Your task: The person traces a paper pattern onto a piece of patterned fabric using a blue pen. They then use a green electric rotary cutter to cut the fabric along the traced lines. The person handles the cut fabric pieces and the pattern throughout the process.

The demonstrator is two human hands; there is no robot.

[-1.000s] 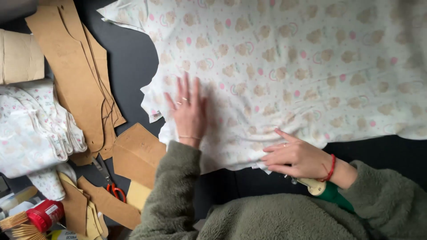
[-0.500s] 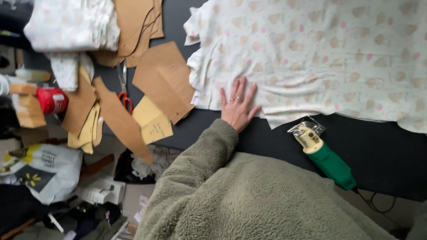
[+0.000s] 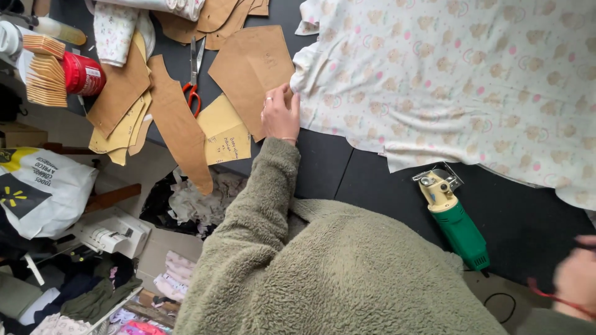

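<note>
1. Your left hand (image 3: 280, 115) lies on the brown cardboard pattern piece (image 3: 251, 71). Its fingers are curled and loosely closed over the piece's right edge, and the fingertips reach to where that edge meets the printed fabric (image 3: 459, 80).
2. The fabric's bunched corner sits just beyond your fingertips, touching the pattern piece. From there the cloth spreads wide to the right of the hand, and its ragged near edge runs away to the right.
3. Just left of your wrist lies a yellow pattern piece (image 3: 225, 133), partly tucked under the brown one. Further left a long brown strip (image 3: 180, 124) hangs over the table edge.
4. The red-handled scissors (image 3: 194, 77) lie left of the hand, apart from it, with the blades pointing away from you.
5. Bare dark tabletop (image 3: 360, 180) opens to the right of your wrist, below the fabric's edge.
6. The green electric cutter (image 3: 456, 217) rests on that open stretch, well to the right of the left hand.
7. Your right hand (image 3: 574, 276) shows only at the frame's right edge, blurred; I cannot tell how open it is or whether it holds anything.
</note>
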